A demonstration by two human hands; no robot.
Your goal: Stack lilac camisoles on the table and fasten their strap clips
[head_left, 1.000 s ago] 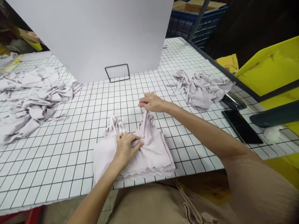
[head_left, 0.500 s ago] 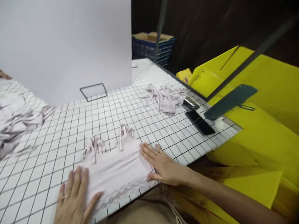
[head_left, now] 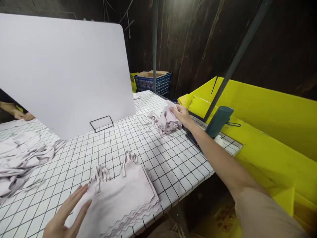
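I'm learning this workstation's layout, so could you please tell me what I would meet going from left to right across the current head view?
Going by their middles: loose fabric heap, left hand, flat fabric stack, crumpled fabric pile, right hand, dark green container.

**Soft matt textiles beside smooth plastic**

The stacked garments [head_left: 123,195] look like thin, matt cloth, smooth across the front; the bunched garments [head_left: 169,120] show the same fabric, crumpled. The table covering [head_left: 128,140] is smooth, whether cloth or plastic cannot be told. The white board [head_left: 66,69] looks flat and satiny. The blue crate [head_left: 163,85] is slotted plastic, the yellow panels [head_left: 267,112] smooth plastic. The dark wall [head_left: 188,49] looks rough and streaked, the sleeve [head_left: 260,211] matt cloth.
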